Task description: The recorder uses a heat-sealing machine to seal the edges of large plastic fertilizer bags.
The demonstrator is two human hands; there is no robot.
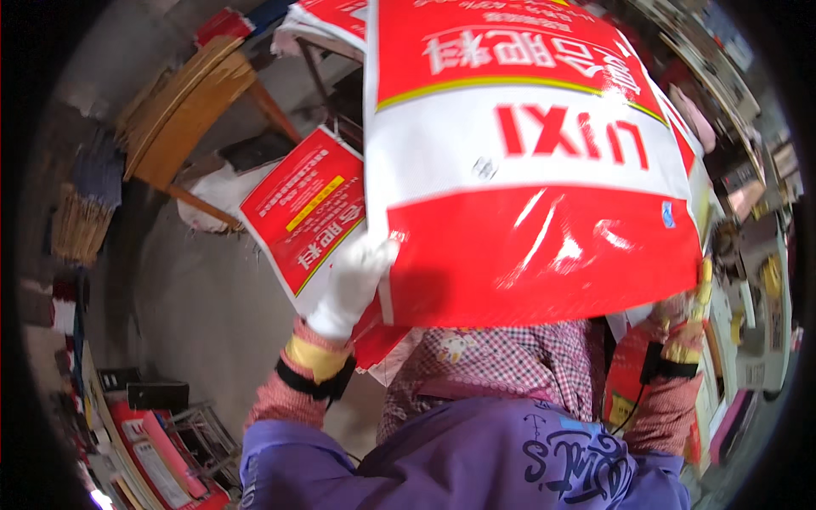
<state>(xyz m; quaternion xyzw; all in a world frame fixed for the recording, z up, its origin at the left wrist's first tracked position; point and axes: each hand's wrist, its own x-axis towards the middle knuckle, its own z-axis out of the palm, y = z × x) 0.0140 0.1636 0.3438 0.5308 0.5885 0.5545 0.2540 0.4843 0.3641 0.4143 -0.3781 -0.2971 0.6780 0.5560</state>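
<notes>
A large red and white plastic sack is spread flat in front of me, its print upside down from where I am. My left hand, in a white glove, is closed on the sack's near left edge. At the near right corner my right hand grips the same sack; its fingers are partly hidden and blurred. Behind my left hand a second red and white sack hangs at a slant. A checked apron covers my lap under the sack's near edge.
A wooden table stands at the far left, beside stacked bundles. Grey floor lies below. Near left are a wire rack and red and pink items. A pale machine and clutter line the right side.
</notes>
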